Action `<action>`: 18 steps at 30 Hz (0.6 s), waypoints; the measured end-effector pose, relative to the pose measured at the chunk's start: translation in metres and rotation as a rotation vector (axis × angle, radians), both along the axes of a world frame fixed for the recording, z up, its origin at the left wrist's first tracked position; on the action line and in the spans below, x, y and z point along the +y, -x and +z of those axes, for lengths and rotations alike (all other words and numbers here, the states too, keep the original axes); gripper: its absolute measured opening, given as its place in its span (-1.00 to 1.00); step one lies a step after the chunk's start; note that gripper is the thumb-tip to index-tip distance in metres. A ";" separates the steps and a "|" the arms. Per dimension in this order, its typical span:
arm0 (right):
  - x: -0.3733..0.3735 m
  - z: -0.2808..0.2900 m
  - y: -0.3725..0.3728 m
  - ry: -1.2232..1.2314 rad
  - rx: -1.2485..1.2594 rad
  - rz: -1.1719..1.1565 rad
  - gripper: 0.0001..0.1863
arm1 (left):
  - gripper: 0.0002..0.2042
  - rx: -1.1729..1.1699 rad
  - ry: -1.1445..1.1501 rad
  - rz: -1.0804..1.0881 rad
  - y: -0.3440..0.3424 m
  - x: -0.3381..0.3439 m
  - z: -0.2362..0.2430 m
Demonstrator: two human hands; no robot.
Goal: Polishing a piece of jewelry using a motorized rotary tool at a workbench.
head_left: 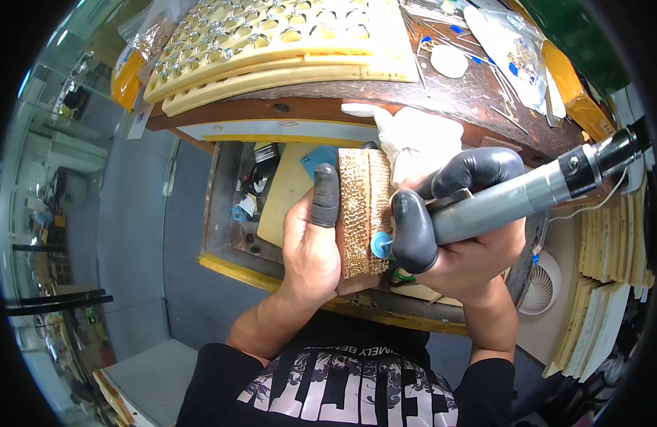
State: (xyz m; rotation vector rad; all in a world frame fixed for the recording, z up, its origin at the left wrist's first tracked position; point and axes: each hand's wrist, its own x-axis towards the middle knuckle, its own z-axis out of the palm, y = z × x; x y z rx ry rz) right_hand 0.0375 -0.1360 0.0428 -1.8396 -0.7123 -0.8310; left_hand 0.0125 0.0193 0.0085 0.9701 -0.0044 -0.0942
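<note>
My left hand [311, 260], a black cot on its thumb, grips a brown block [357, 283] by its left side. Rows of small gold-coloured metal pieces [355, 206] cover the block's upper face. In my right hand [478, 256] is a grey rotary handpiece [510, 205], held between thumb and forefinger, both in black cots. The small blue disc [380, 244] on its tip sits at the lower right part of the gold rows; whether it touches them I cannot tell. A white glove-like cloth [422, 139] lies just beyond the block.
Below my hands is an open drawer [222, 260] with a yellow front edge. Cream trays of rings [286, 67] rest on the wooden bench [442, 99], with thin tools and plastic bags at its right. A white fan [542, 285] and stacked boards [606, 245] stand at right.
</note>
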 end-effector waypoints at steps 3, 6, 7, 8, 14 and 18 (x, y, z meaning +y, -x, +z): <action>0.002 0.003 0.000 -0.042 -0.027 -0.020 -0.73 | -0.49 0.034 0.020 -0.011 0.000 0.000 0.000; 0.001 0.009 -0.001 -0.013 -0.016 -0.034 -0.76 | -0.55 0.034 0.039 0.007 0.000 -0.002 0.005; 0.000 0.008 -0.001 -0.015 -0.015 -0.041 -0.76 | -0.55 0.035 0.037 0.001 0.000 -0.002 0.005; 0.000 0.006 -0.001 -0.021 -0.027 -0.035 -0.76 | -0.55 0.019 0.028 -0.011 0.000 -0.001 0.004; 0.002 0.004 -0.001 -0.076 -0.002 -0.033 -0.81 | -0.54 -0.018 -0.025 -0.004 0.001 0.001 0.003; 0.001 0.004 -0.002 -0.071 -0.018 -0.046 -0.79 | -0.53 0.008 -0.076 0.007 0.002 0.000 0.007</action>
